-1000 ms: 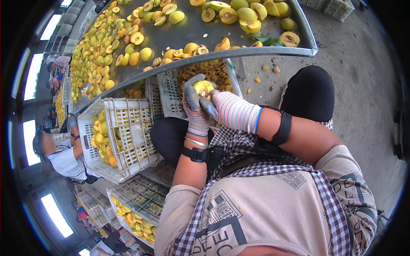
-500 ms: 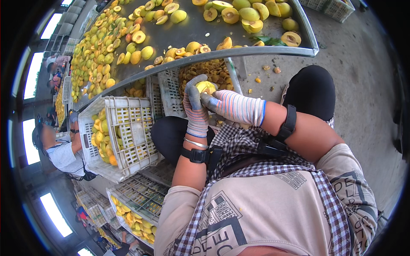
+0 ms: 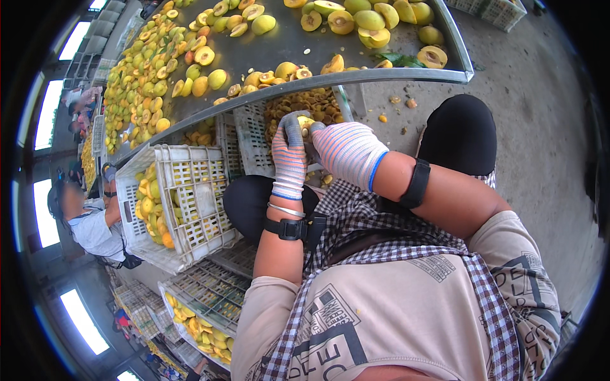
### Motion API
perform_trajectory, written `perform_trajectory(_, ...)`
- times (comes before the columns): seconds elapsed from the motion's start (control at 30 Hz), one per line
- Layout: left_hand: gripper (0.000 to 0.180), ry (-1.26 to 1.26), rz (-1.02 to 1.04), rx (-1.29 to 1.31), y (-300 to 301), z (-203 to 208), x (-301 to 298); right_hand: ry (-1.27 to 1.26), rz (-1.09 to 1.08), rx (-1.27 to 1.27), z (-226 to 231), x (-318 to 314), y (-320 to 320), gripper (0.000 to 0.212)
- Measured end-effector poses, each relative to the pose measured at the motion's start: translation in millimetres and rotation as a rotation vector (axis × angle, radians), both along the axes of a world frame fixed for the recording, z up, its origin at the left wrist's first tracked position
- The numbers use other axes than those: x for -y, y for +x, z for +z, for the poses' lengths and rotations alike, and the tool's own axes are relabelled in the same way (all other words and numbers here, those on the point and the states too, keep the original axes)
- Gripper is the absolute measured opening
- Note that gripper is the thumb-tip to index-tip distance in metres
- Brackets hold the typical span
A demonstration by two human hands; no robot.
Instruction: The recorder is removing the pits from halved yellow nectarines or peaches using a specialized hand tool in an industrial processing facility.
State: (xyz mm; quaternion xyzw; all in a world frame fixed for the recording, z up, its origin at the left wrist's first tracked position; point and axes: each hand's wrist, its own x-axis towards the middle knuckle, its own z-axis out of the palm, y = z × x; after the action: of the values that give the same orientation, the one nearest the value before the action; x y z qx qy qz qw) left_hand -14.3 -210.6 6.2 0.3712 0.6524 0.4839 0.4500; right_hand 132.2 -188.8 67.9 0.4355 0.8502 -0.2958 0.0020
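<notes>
Just below the table edge, my left hand (image 3: pixel 290 155), in a striped glove with grey fingertips, is closed around a yellow stone fruit (image 3: pixel 305 122). My right hand (image 3: pixel 348 149), gloved alike, presses against the fruit from the other side with its fingers curled. Whether a small tool sits in its grip is hidden. Behind both hands a crate (image 3: pixel 251 130) holds many brownish-yellow fruit pieces (image 3: pixel 308 105). Above them, the metal table (image 3: pixel 279 47) carries whole and halved yellow-green fruit (image 3: pixel 370 20), some halves with brown stones showing.
A white plastic crate (image 3: pixel 197 203) of yellow fruit stands left of my knee, with another fruit-filled crate (image 3: pixel 206 298) below it. Fruit scraps (image 3: pixel 382 119) lie on the concrete floor at right. A person (image 3: pixel 98 228) works at far left; one crate (image 3: pixel 492 13) sits at upper right.
My right hand has turned over the fruit, its back now facing up more. Less of the fruit shows between my hands. My left hand has shifted only slightly.
</notes>
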Motion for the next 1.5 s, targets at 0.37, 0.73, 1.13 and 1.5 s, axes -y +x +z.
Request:
perform_trajectory(0.37,0.046,0.234,0.322,-0.126,-88,56,25,0.019,0.011,0.237,-29,-20,-17,0.031)
perform_trajectory(0.73,0.055,0.34,0.651,-1.093,-226,134,43,0.046,0.044,0.099,-37,-1,-13,0.028)
perform_trajectory(1.13,0.052,0.064,-0.64,-1.033,76,66,-149,-0.222,0.288,0.264,-50,1,-21,0.036)
perform_trajectory(1.5,0.069,-0.164,-0.495,-0.973,124,51,-185,-0.094,0.257,0.155,-70,9,-24,0.034)
